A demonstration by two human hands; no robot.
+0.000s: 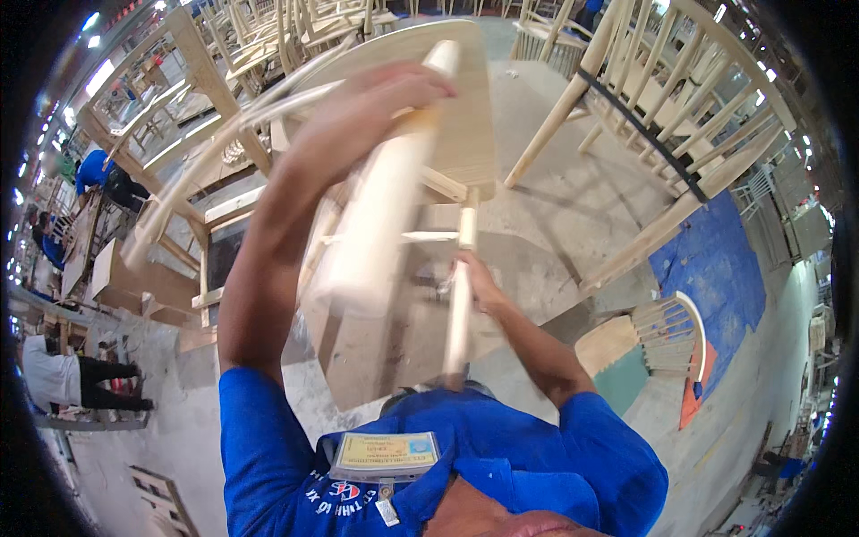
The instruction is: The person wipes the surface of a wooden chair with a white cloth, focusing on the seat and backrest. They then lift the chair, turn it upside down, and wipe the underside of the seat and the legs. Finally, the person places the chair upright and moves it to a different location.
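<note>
A bare pale wooden chair (pixel 456 107) is tipped in front of me, its smooth seat turned away and its legs pointing at me. My left hand (pixel 394 94) is wrapped over a thick round chair leg (pixel 380 206), close to the seat; this leg is large and blurred. Lower and to the right, my right hand (pixel 480 282) grips a second, thinner-looking leg (pixel 460 313). A crossbar (pixel 429 237) meets that leg just above my right hand. My left forearm hides part of the chair's far left side.
A spindle-back chair (pixel 662 116) with a black strap stands at right on brown board. Below it lie a blue sheet (pixel 716 277) and a smaller spindle chair (pixel 667 336). Wooden chair frames (pixel 170 116) crowd the left and back. People in blue (pixel 107 179) and white (pixel 58 371) work at far left.
</note>
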